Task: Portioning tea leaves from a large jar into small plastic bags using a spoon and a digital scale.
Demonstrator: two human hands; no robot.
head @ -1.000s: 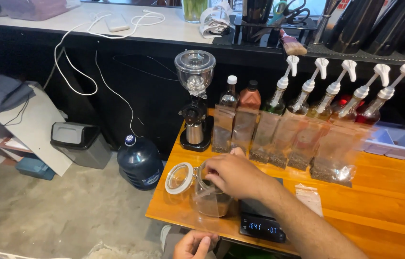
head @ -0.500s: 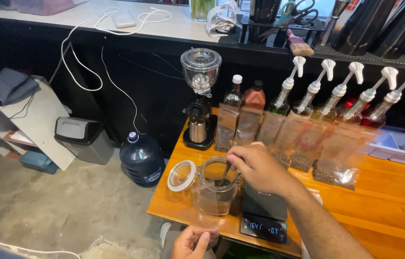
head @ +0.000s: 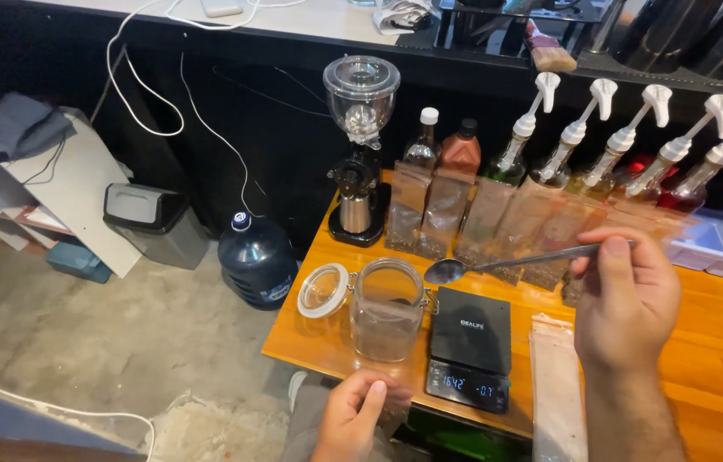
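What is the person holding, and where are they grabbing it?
The right hand pinches a long metal spoon at its handle's far end. The left hand holds nothing, resting by the glass jar.

Right hand (head: 627, 299) raised on the right, forearm running in from the near edge, back of hand up, thumb and fingers pinched closed. Left hand (head: 353, 415) low at the near edge, left of centre, fingers loosely curled, thumb extended.

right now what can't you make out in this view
- Left hand: cut off by the bottom edge; whether its grip holds anything is unclear.
- Glass jar: contents blurred, cannot be identified.
- Spoon: bowl too small to show whether it is loaded; the right hand hides the handle end.
- Clear pouches: contents blurred.
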